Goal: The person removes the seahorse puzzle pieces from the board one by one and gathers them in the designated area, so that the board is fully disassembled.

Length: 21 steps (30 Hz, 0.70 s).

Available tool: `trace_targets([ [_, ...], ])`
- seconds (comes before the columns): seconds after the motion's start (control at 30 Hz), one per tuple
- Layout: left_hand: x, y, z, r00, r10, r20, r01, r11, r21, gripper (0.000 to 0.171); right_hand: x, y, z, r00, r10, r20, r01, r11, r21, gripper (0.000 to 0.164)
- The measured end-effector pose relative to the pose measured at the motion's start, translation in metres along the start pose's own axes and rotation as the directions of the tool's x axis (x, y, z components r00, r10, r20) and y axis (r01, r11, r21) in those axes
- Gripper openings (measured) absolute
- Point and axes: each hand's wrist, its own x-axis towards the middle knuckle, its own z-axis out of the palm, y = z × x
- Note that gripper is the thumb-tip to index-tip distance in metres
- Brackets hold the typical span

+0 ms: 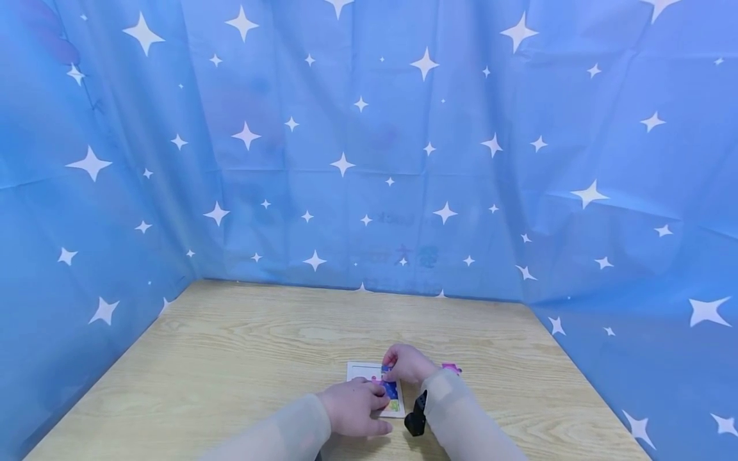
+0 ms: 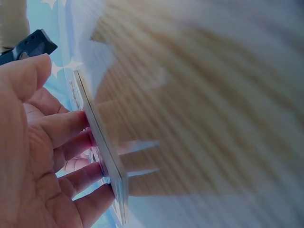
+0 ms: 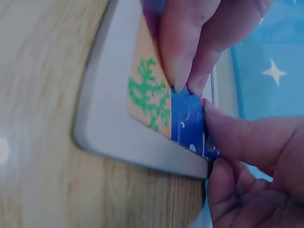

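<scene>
A white-framed jigsaw board [image 1: 359, 367] lies flat on the table, partly filled with coloured pieces. My left hand [image 1: 354, 408] rests across its lower left, several fingertips touching the pieces, as the left wrist view also shows. At the board's upper right, my right hand [image 1: 410, 363] pinches a blue puzzle piece [image 3: 211, 150] between thumb and fingers. In the right wrist view this piece meets dark blue pieces beside a peach-coloured piece [image 3: 149, 95] with a green plant print. The hands hide much of the picture.
A loose pink puzzle piece [image 1: 451, 367] lies on the table just right of the board, partly behind the right wrist. The wooden table [image 1: 248, 346] reaches back to a blue star-patterned curtain [image 1: 323, 192]. A black wrist camera [image 1: 416, 416] sits on the right wrist.
</scene>
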Motion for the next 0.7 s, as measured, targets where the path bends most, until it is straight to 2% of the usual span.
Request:
trace_targets([
  [0.17,0.0,-0.001,0.0,1.0,-0.003,0.005,0.003,1.0,-0.008,0.06,0.001,-0.002,0.0,1.0,0.019,-0.007,-0.019,1.0,-0.007,0.019],
  [0.47,0.0,-0.001,0.0,1.0,-0.016,0.017,0.016,1.0,-0.021,0.061,0.001,0.007,0.0,0.999,-0.034,-0.005,0.034,0.999,0.02,0.016],
  [0.7,0.0,-0.002,0.001,1.0,-0.011,0.016,0.011,1.0,-0.014,0.061,0.0,0.009,-0.001,1.0,-0.019,-0.02,0.02,0.998,0.063,0.016],
])
